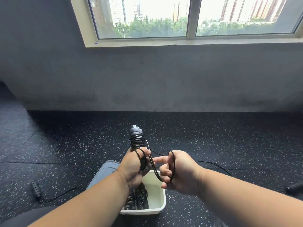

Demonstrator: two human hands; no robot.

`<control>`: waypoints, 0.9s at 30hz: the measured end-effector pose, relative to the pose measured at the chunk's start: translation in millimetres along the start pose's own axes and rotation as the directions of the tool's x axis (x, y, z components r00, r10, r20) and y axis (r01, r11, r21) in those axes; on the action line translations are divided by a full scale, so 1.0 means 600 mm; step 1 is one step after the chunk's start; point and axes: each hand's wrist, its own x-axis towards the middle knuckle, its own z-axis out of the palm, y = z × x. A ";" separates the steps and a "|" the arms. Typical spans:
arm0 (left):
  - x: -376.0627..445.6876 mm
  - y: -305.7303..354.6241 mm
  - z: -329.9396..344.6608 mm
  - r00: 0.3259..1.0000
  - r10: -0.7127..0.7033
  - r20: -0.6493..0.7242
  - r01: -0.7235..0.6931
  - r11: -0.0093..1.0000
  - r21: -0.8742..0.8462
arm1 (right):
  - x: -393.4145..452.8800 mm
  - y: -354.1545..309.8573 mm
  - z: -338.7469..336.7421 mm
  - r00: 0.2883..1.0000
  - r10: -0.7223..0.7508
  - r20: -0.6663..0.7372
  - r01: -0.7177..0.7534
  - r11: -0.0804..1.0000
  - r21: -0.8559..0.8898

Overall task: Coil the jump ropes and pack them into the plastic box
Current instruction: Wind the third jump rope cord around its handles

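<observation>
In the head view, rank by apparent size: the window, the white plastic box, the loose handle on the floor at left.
1. Window, by far the largest.
2. White plastic box, though the arms hide part of it.
3. Loose handle, smallest.

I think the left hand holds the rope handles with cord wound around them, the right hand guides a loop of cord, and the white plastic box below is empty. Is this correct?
Not quite. The head view shows the plastic box is not empty: a coiled jump rope already lies in it. The rest holds: the left hand grips the handles, and the right hand guides a cord loop.
</observation>
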 end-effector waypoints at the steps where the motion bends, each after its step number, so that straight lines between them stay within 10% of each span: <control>1: -0.001 0.001 0.000 1.000 0.013 -0.016 -0.014 1.000 -0.016 | -0.002 0.000 0.002 1.000 -0.019 0.005 0.019 0.999 -0.038; 10: 0.004 0.023 -0.002 0.990 0.087 -0.108 -0.090 0.996 -0.018 | -0.006 0.028 0.019 0.978 -0.196 0.068 0.202 0.819 -0.537; 20: -0.014 0.005 0.021 0.928 0.253 -0.274 -0.200 0.958 0.206 | 0.011 0.034 0.026 0.962 -0.273 -0.006 0.225 0.804 -0.550; 27: -0.016 0.000 0.025 0.897 0.292 -0.332 -0.234 0.951 0.203 | 0.020 0.048 0.032 0.812 -0.581 -0.060 0.402 0.631 -0.663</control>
